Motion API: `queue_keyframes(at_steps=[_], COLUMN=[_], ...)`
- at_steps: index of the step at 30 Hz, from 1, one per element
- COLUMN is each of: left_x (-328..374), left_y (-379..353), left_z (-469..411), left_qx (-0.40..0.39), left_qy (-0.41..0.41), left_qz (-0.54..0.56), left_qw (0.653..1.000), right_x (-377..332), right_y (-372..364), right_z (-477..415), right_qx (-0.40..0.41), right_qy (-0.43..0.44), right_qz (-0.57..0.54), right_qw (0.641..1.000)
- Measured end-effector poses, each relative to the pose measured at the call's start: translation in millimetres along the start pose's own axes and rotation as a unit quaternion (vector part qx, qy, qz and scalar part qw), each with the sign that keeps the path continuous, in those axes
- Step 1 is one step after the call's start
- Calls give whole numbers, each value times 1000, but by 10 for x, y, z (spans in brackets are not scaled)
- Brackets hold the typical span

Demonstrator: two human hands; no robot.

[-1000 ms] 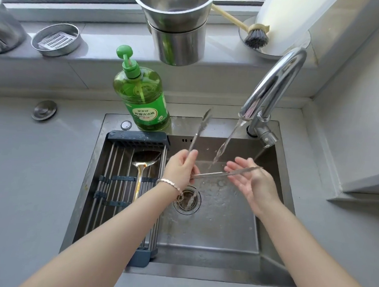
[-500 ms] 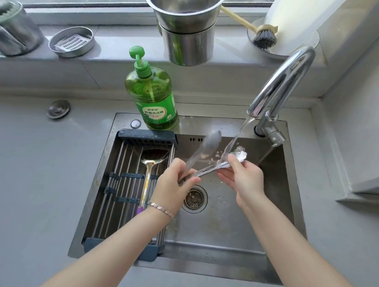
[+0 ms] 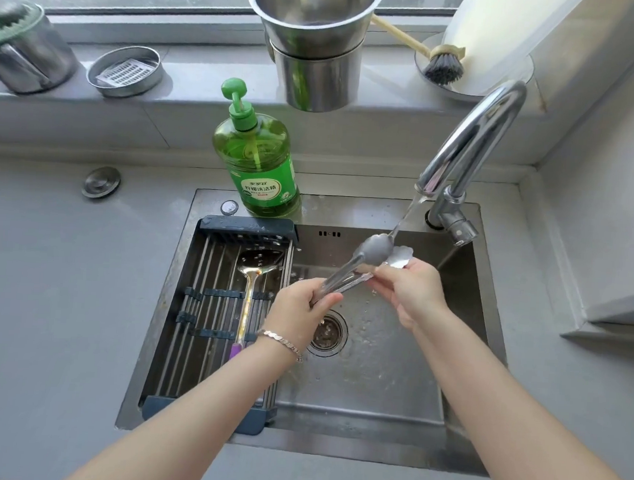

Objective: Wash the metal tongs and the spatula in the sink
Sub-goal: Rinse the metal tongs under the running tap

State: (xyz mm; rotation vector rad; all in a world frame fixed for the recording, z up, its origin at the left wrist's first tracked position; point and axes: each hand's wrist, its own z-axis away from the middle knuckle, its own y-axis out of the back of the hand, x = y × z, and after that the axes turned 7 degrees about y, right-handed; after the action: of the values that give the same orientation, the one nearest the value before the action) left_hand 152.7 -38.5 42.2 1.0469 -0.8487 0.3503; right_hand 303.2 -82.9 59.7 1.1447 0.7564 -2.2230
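The metal tongs (image 3: 354,266) are held over the steel sink (image 3: 373,391), tips up and to the right under the running water from the faucet (image 3: 469,145). My left hand (image 3: 300,309) grips their handle end. My right hand (image 3: 412,290) pinches the lower arm near its scalloped tip. The spatula (image 3: 251,284), with a metal blade, gold shaft and purple handle end, lies on the roll-up drying rack (image 3: 207,307) over the sink's left half.
A green dish-soap bottle (image 3: 257,162) stands on the sink's back rim. On the window ledge are stacked steel pots (image 3: 316,43), a dish brush (image 3: 443,64), a soap dish (image 3: 125,70) and a steel container (image 3: 22,51). Grey counter surrounds the sink; a drain plug (image 3: 101,181) lies at left.
The tongs' two arms, spread wide apart a second ago, have come nearly together. My right hand moved up to their tips, which now sit under the water stream.
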Motion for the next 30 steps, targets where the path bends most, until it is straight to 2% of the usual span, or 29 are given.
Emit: queue_keyframes(at_steps=[5,8,11,14,17,19,21,27,30], left_x=[40,69,183,405,601,623,572,244,48], left_y=[-53,-57,-76,-110,-211,-271,-291,-238,-151], left_z=[-29,-38,-93,-218,-308,-327,-308,-99,15], left_qx=[11,9,-40,-163,-284,-324,-332,-334,-310], left_qy=[35,64,130,238,322,363,383,415,429], left_qz=[51,91,173,279,291,323,349,389,407], left_qw=[998,994,976,916,855,812,788,752,744], right_x=[-79,-66,-25,-49,-166,-240,-270,-104,29], right_y=[-41,-63,-27,70,244,304,295,102,-34], right_z=[-55,-76,-41,5,18,31,66,115,68], right_qx=[43,16,-30,-41,-10,-8,-24,-15,-22], right_qy=[21,24,38,58,61,66,82,96,102], right_qz=[-34,-15,-9,-57,-108,-124,-101,29,166], right_qw=[998,999,999,996,992,990,991,995,981])
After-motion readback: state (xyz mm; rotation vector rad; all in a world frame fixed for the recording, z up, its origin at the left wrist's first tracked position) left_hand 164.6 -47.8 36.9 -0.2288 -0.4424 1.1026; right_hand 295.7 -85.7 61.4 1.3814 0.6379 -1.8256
